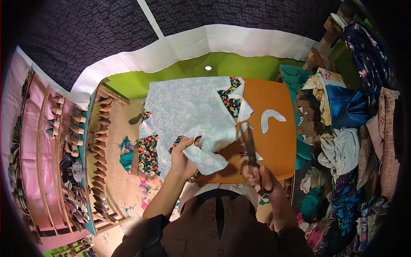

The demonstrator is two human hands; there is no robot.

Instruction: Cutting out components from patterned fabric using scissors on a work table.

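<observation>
A large piece of fabric [184, 103], pale on the upturned side and black with a bright floral print where it folds over, covers most of the orange table [274, 158]. My left hand [183, 156] is closed on the near edge, lifting a flap of it. In my right hand [258, 174] is a pair of dark scissors [249, 141], blades pointing away from me; motion blurs them, so whether the blades are apart is unclear. They stand just right of the lifted flap. Farther right lies a curved pale cut piece [269, 120].
Floral fabric corners hang off the table's left side. Racks of shoe lasts [102, 141] stand at left, with scraps [126, 158] on the floor. Heaped cloths [340, 147] crowd the right side. A dark patterned curtain [107, 38] hangs beyond the table.
</observation>
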